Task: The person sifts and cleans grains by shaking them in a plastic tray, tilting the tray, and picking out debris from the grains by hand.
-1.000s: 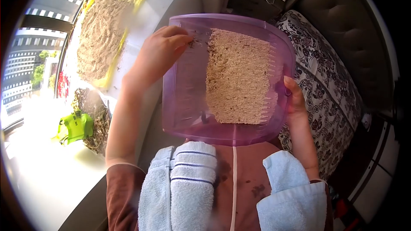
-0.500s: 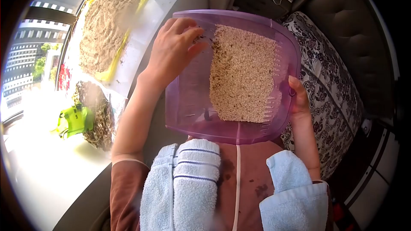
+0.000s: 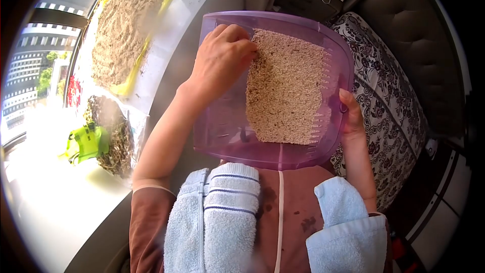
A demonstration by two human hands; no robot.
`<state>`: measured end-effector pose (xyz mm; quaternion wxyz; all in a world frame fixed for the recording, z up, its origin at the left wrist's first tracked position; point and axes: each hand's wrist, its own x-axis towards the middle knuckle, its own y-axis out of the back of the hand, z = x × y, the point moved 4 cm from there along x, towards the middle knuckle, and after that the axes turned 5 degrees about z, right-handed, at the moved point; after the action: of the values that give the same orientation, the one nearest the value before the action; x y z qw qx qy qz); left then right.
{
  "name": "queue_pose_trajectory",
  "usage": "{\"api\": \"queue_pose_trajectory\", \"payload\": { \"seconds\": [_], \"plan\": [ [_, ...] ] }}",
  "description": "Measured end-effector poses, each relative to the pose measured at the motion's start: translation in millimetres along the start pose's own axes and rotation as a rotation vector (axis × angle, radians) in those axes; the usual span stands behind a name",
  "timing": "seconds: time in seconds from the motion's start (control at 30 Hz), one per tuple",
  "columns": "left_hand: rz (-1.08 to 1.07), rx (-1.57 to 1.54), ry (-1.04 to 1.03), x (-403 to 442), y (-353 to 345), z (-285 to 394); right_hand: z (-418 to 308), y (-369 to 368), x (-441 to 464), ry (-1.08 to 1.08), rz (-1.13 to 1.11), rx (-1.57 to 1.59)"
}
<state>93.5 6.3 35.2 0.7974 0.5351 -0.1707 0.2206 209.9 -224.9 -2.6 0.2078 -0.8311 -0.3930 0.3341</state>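
A translucent purple plastic tray [image 3: 222, 121] is held up in front of my chest. A layer of small beige grains [image 3: 293, 93] lies in it, with darker bits scattered along the layer's left side. My left hand [image 3: 226, 53] is over the tray's upper left, its fingers pinched together at the upper left edge of the grains. Whatever sits between those fingertips is hidden. On the right, my right hand [image 3: 352, 115] grips the tray's side, thumb on the rim and the other fingers mostly out of sight.
To the left, a white ledge [image 3: 65, 212] by the window carries an open bag of brown sandy material [image 3: 118, 40], a bag of dried plant stalks [image 3: 113, 141] and a bright green packet [image 3: 86, 142]. A patterned cushioned surface [image 3: 389, 101] is at right. Light blue towelling [image 3: 232, 217] covers my front.
My left hand has moved right, from the tray's bare left part to the edge of the grains, and its fingers have drawn together. The right hand keeps its grip on the tray.
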Motion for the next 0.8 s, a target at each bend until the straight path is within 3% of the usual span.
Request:
{"api": "queue_pose_trajectory", "payload": {
  "seconds": [0.27,0.43,0.57,0.67,0.8],
  "plan": [
    [0.017,-0.004,0.062,-19.1,27.6,-13.7,-0.4,6.9,-4.9,-0.011,0.041,0.021],
    [0.056,-0.048,0.301,-22.0,40.2,-26.8,4.5,10.2,-4.6,0.022,0.088,0.013],
    [0.011,0.026,-0.056,-2.0,26.5,-21.7,5.8,9.6,-3.4,-0.026,0.071,0.024],
    [-0.061,0.09,-0.14,-1.3,18.9,-20.8,4.0,6.7,-4.1,-0.037,0.052,0.023],
    [-0.146,0.041,-0.043,-14.6,29.5,-22.0,6.3,14.1,-3.4,-0.007,0.079,0.039]
  ]
}}
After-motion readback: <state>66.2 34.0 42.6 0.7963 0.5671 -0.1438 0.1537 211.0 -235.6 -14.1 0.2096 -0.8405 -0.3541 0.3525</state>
